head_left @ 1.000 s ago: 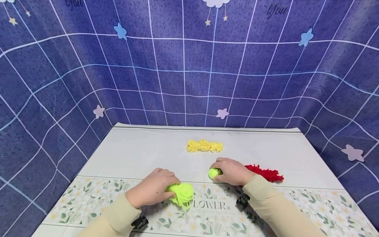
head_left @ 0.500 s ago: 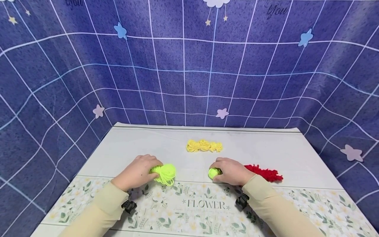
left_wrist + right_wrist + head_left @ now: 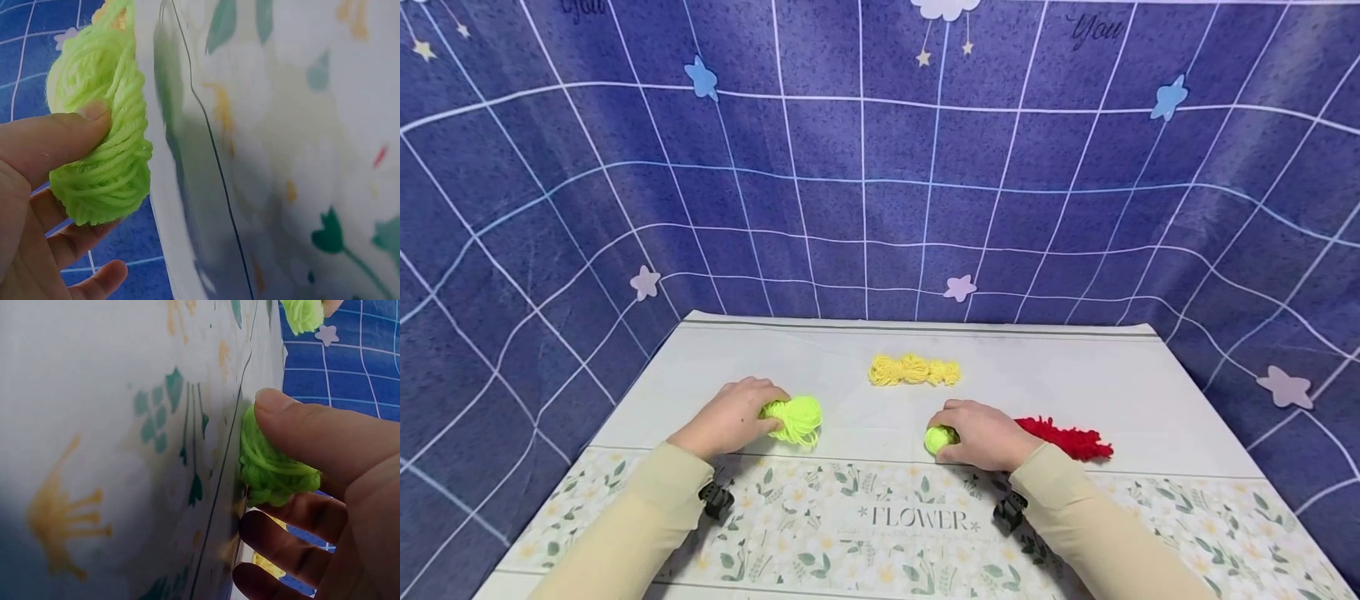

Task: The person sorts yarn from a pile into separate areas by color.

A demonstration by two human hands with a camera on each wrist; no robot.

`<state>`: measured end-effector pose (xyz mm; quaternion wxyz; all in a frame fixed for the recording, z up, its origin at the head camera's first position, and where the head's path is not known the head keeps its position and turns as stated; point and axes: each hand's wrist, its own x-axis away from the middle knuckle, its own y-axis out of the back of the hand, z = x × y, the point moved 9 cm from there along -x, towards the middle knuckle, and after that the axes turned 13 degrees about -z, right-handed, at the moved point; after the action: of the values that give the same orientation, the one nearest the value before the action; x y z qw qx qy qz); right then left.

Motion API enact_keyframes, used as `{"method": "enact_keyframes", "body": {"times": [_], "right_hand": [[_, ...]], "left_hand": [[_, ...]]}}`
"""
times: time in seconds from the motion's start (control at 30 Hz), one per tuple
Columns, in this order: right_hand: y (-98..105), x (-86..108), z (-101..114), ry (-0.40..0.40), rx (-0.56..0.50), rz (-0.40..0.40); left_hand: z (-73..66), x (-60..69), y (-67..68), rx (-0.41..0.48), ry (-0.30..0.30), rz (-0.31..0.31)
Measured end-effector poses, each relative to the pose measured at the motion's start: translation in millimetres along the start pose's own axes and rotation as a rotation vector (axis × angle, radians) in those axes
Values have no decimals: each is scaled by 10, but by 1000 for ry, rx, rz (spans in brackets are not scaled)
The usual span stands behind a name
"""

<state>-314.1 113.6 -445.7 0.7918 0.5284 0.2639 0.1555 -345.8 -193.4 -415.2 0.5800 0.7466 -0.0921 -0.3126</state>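
My left hand (image 3: 733, 419) grips a neon green yarn skein (image 3: 796, 419), whose loose loops stick out to the right. In the left wrist view the thumb lies across this skein (image 3: 103, 156), with fingers behind it. My right hand (image 3: 988, 435) holds a smaller neon green yarn bundle (image 3: 938, 439) between thumb and fingers, against the tabletop; most of it is hidden from above. Just right of that hand lies a red, fuzzy yarn bundle (image 3: 1070, 439), partly covered by the wrist. Behind both hands a yellow yarn skein (image 3: 914, 370) lies flat.
A white cloth (image 3: 1037, 358) covers the table, with a flower-printed band (image 3: 820, 542) along the front. Beyond the table's back edge hangs a blue grid-patterned curtain (image 3: 820, 208), which also runs along both sides.
My left hand has carried the neon green skein to the left and farther back, off the printed band. My right hand and its bundle have stayed in place.
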Motion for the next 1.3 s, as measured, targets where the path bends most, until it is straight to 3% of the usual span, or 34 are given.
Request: {"method": "enact_keyframes", "body": {"times": [0.47, 0.77, 1.03, 1.3], "right_hand": [[-12, -4, 13, 11, 22, 2], [17, -34, 16, -43, 12, 10], [53, -184, 171, -17, -26, -38], [-66, -424, 402, -6, -51, -74]], "left_hand": [[89, -15, -174, 11, 66, 88], [113, -13, -209, 19, 70, 95], [104, -17, -205, 28, 68, 93], [97, -30, -196, 29, 64, 87]]}}
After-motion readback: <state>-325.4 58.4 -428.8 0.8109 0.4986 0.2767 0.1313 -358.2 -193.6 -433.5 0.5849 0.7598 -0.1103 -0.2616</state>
